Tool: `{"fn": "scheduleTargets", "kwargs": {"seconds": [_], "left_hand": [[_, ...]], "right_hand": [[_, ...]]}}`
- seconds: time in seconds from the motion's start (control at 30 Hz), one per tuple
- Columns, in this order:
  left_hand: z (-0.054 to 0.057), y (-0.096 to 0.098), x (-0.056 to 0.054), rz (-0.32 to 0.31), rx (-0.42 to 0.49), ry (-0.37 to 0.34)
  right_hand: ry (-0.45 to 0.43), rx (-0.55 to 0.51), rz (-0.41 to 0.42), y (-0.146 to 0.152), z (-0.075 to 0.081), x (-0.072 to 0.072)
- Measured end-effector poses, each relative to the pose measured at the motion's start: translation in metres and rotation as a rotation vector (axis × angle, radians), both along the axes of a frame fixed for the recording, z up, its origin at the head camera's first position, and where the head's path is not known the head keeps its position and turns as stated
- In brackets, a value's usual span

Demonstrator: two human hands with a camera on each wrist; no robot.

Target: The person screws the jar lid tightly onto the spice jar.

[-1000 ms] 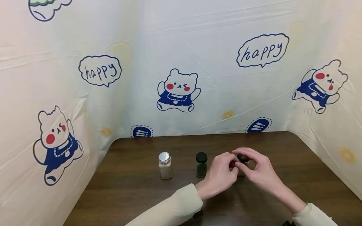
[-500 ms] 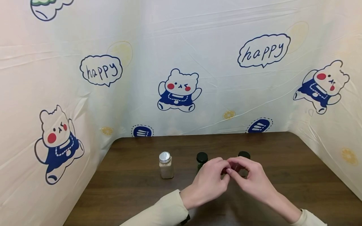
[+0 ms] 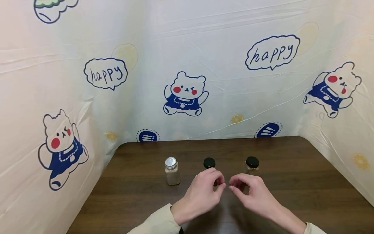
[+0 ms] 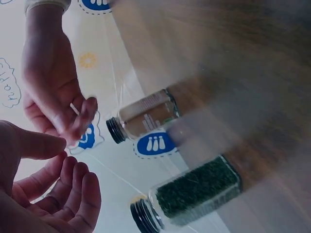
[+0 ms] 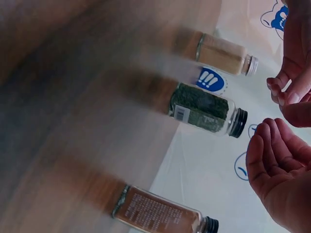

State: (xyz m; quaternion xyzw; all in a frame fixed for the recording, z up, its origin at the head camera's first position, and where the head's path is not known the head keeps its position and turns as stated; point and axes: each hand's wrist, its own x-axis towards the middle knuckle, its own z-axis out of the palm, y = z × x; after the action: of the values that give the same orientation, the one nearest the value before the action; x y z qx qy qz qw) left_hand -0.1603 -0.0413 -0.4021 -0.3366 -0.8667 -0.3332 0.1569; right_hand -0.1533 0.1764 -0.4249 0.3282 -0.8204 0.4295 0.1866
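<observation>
My left hand (image 3: 200,193) and my right hand (image 3: 255,195) hover just above the table with fingertips facing each other, a small gap between them. Both have loosely curled fingers, and neither holds anything visible. Behind the left hand stands a spice jar of dark green flakes (image 5: 201,108) with a black lid (image 3: 209,162), partly hidden in the head view. Beyond the right hand is a black-lidded spice jar with brown contents (image 4: 148,114), its lower part covered in the head view (image 3: 252,164). Farther left stands a silver-capped jar of pale beige powder (image 3: 172,175). All three are upright.
The dark brown wooden table (image 3: 125,201) has rounded back corners. A pale cloth curtain (image 3: 222,94) printed with bears and "happy" bubbles surrounds its back and sides.
Both hands have moved toward the person and left from the right-hand jar, then come apart from each other. That jar's lid is now uncovered, while the green-flake jar has become partly covered. The jars stay put.
</observation>
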Motion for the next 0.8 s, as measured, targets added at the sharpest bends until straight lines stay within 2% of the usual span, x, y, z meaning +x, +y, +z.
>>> {"fn": "scheduleTargets", "kwargs": {"seconds": [0.23, 0.43, 0.53, 0.8], "left_hand": [[-0.004, -0.014, 0.006, 0.029, 0.013, -0.06], [0.001, -0.021, 0.006, 0.029, -0.004, -0.135], [0.002, -0.025, 0.007, 0.036, -0.009, -0.161], [0.003, -0.041, 0.012, 0.075, -0.014, -0.149]], "right_hand": [[-0.105, 0.066, 0.039, -0.002, -0.007, 0.003], [-0.074, 0.09, 0.062, 0.001, -0.008, 0.0], [-0.087, 0.117, 0.058, 0.002, -0.008, -0.001], [-0.151, 0.191, 0.045, 0.007, -0.006, -0.002]]}}
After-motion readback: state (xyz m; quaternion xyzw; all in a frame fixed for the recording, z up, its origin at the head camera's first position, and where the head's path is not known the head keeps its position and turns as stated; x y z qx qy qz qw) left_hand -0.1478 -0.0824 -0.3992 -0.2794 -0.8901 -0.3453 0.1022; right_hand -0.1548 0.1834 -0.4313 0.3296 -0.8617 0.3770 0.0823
